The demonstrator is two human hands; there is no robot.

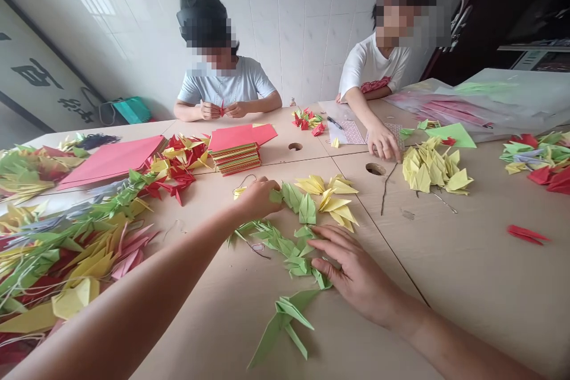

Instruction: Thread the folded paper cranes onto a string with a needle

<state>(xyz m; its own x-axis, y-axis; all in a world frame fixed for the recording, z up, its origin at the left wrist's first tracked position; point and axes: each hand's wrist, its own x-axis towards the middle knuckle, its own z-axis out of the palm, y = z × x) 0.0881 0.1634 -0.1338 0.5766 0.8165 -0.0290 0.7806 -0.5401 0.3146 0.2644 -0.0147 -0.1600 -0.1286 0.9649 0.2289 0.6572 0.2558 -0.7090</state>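
Observation:
Folded green paper cranes (285, 243) lie in a curved row on the table in front of me. At the row's upper end, my left hand (259, 198) is closed, with a green paper crane (276, 195) at its fingertips. My right hand (350, 267) rests beside the row, fingers apart and stretched out, the fingertips touching the green cranes. A single green crane with spread wings (287, 320) lies nearer to me. Beyond the row are several yellow paper cranes (336, 202). A small yellow piece with a dark string (239, 192) sits left of my left hand.
Heaped strings of coloured cranes (66, 261) cover the table's left side. Stacked coloured paper (236, 157) and red sheets (113, 163) stand further back. One person (229, 86) folds red paper; another (374, 77) reaches toward a yellow crane pile (430, 169). Holes (375, 168) pierce the tabletop.

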